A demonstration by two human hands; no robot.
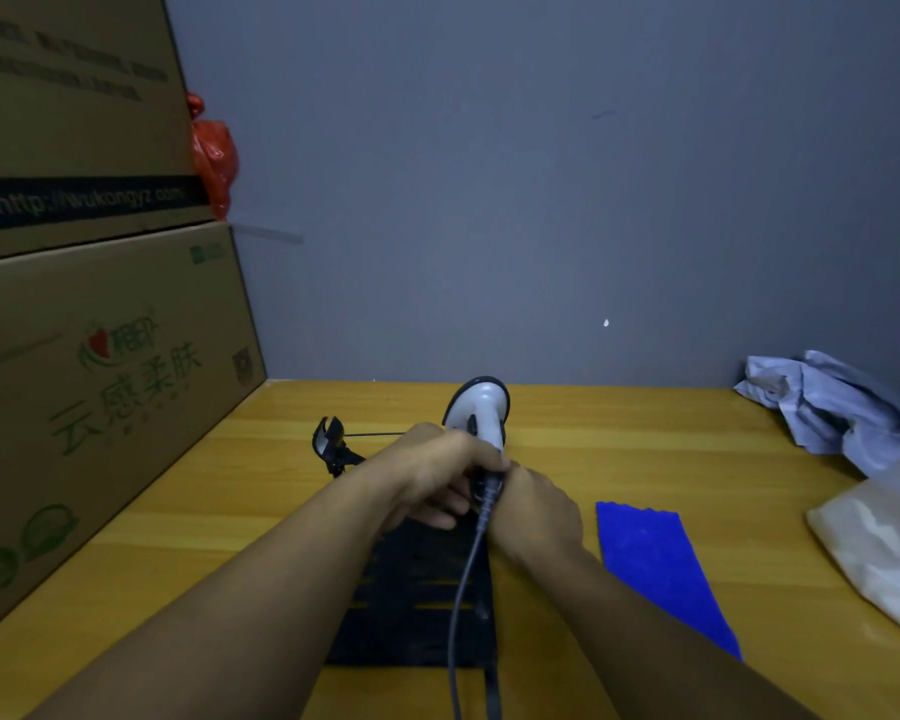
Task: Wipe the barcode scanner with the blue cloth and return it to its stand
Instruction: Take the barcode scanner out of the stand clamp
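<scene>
A white and black barcode scanner [478,407] stands upright above the middle of the wooden table [645,433], head pointing away from me. My left hand [437,470] is wrapped around its handle. My right hand [539,506] is closed at the handle's base, where the grey cable [463,579] leaves the scanner. The black stand [411,605] lies flat under my forearms, and its cradle clip [328,441] sits empty at the far left end. The blue cloth [655,563] lies flat on the table to the right, touched by neither hand.
Two stacked cardboard boxes [89,356] wall off the left side, with a red plastic bag [214,153] behind them. Crumpled grey paper [827,407] and a translucent plastic bag [884,537] lie at the right. A grey wall closes the back.
</scene>
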